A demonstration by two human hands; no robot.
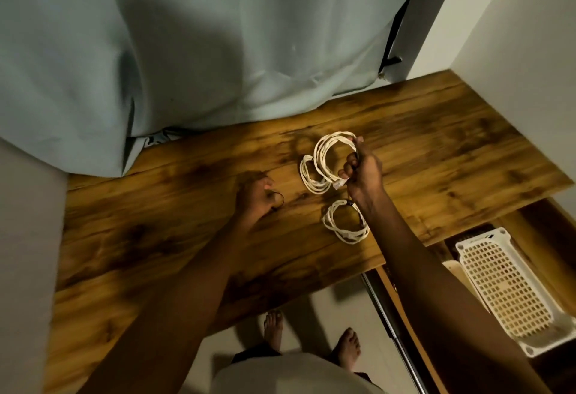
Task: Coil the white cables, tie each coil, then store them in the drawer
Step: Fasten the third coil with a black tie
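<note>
Coils on desk (drawer rt)

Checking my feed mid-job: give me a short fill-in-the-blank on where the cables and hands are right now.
1. The right hand grips a coil of ____ cable.
2. The left hand pinches a small black ____ on the table.
3. The near coil, bound with a dark tie, lies on the ____.
4. The open drawer holds a white perforated ____.

Missing: white; tie; table; basket
</note>
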